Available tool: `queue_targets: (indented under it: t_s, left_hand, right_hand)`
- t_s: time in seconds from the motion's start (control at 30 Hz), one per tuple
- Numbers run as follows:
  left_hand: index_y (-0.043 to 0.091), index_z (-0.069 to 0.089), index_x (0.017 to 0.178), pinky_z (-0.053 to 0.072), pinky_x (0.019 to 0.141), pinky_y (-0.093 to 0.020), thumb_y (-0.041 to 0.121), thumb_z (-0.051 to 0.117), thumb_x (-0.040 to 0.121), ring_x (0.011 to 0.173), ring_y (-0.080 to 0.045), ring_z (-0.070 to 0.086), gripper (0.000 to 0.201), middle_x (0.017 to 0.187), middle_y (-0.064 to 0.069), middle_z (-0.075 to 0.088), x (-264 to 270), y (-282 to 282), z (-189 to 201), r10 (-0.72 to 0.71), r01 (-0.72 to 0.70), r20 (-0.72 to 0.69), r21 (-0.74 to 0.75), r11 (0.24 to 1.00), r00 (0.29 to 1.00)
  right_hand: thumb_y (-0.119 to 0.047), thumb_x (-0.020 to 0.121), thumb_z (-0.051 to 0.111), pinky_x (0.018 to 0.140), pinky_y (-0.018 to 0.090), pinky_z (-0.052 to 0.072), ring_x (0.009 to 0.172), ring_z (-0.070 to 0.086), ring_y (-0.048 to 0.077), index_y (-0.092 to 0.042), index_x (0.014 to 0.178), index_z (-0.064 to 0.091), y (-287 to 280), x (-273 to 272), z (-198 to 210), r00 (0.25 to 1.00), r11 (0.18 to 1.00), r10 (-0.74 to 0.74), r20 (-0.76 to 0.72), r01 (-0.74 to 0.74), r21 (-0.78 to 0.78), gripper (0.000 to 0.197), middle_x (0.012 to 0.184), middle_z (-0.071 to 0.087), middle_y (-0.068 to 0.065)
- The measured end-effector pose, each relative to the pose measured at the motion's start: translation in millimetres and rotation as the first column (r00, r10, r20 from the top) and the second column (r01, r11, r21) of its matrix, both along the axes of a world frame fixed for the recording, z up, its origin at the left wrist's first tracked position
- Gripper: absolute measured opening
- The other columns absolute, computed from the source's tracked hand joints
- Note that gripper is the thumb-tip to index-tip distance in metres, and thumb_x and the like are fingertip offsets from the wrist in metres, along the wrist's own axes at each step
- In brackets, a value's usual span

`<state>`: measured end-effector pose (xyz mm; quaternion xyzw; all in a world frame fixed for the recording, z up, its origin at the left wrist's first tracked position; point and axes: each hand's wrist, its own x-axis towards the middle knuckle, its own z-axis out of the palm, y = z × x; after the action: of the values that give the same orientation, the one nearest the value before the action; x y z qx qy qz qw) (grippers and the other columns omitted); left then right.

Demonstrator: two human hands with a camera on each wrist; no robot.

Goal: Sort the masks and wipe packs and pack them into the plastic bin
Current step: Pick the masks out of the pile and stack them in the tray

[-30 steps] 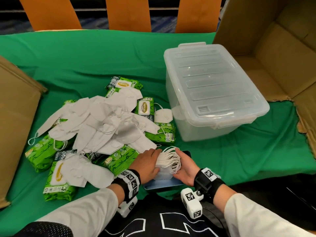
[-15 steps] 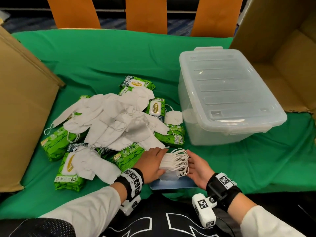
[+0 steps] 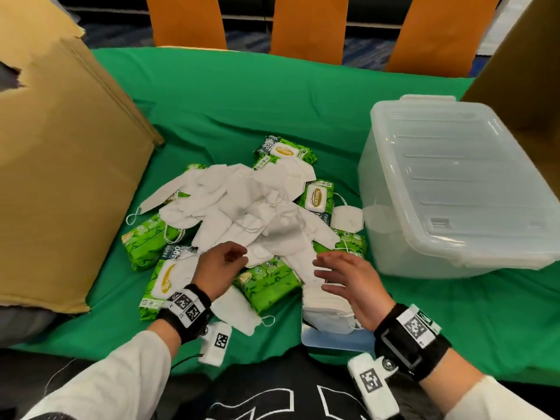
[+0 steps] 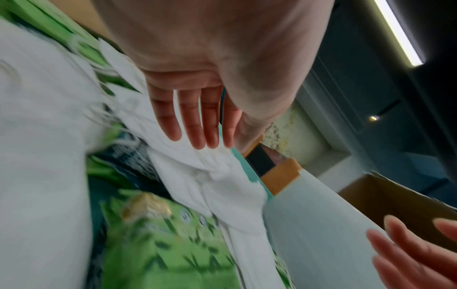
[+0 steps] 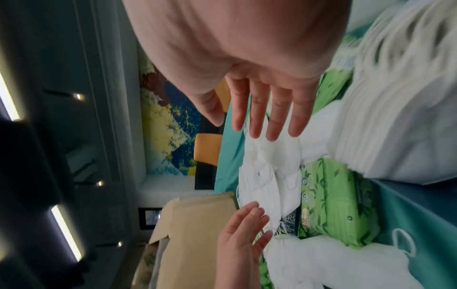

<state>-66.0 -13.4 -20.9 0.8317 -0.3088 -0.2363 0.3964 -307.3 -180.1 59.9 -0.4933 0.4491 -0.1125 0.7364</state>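
A loose heap of white masks point(image 3: 242, 213) lies over several green wipe packs point(image 3: 266, 283) on the green cloth. A neat stack of masks point(image 3: 324, 310) sits near the table's front edge on a blue flat object point(image 3: 336, 341). The clear plastic bin point(image 3: 454, 189), lid on, stands at the right. My left hand point(image 3: 224, 265) hovers at the heap's near edge, fingers relaxed and holding nothing point(image 4: 195, 125). My right hand point(image 3: 342, 274) is spread just above the stack, also empty point(image 5: 269, 117).
A big cardboard box point(image 3: 60, 165) stands at the left, and another open one point(image 3: 527, 74) rises behind the bin at the right. Orange chair backs point(image 3: 309, 25) line the far side. A single mask point(image 3: 239, 313) lies by my left wrist.
Both hands have let go of the mask stack and lifted forward toward the heap. The head view has swung left, so the bin now sits further right.
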Motion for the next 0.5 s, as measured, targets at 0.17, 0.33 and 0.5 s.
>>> queue_targets:
  t_s: [0.17, 0.33, 0.5]
  left_hand:
    - [0.018, 0.072, 0.105, 0.053, 0.09, -0.037, 0.011, 0.079, 0.085, 0.092, -0.015, 0.068, 0.022, 0.097, 0.002, 0.073, 51, 33, -3, 0.153, -0.153, 0.012, 0.009, 0.988, 0.988]
    - [0.015, 0.065, 0.121, 0.052, 0.089, -0.039, 0.016, 0.081, 0.084, 0.098, -0.023, 0.064, 0.041, 0.113, -0.007, 0.065, 87, 44, -15, 0.138, -0.148, 0.138, 0.069, 0.987, 0.981]
    - [0.015, 0.056, 0.135, 0.048, 0.097, -0.039, 0.021, 0.081, 0.082, 0.113, -0.03, 0.059, 0.059, 0.127, -0.013, 0.057, 112, 39, -35, 0.092, -0.114, 0.109, 0.219, 0.969, 0.99]
  right_hand:
    - [-0.019, 0.095, 0.067, 0.078, 0.035, 0.048, 0.096, 0.069, 0.02, -0.013, 0.112, 0.072, 9, 64, -22, 0.973, 0.973, 0.21, -0.093, -0.217, -0.072, 0.019, 0.111, 0.076, 0.008]
    - [-0.01, 0.086, 0.075, 0.076, 0.027, 0.05, 0.088, 0.068, 0.009, -0.016, 0.104, 0.075, 13, 120, -57, 0.902, 0.844, 0.35, -0.252, -0.421, -0.333, 0.019, 0.101, 0.076, 0.001]
    - [-0.012, 0.083, 0.073, 0.082, 0.021, 0.048, 0.102, 0.069, 0.016, -0.018, 0.108, 0.076, 22, 166, -90, 0.79, 0.679, 0.399, -0.466, -0.596, -0.429, 0.026, 0.111, 0.075, 0.001]
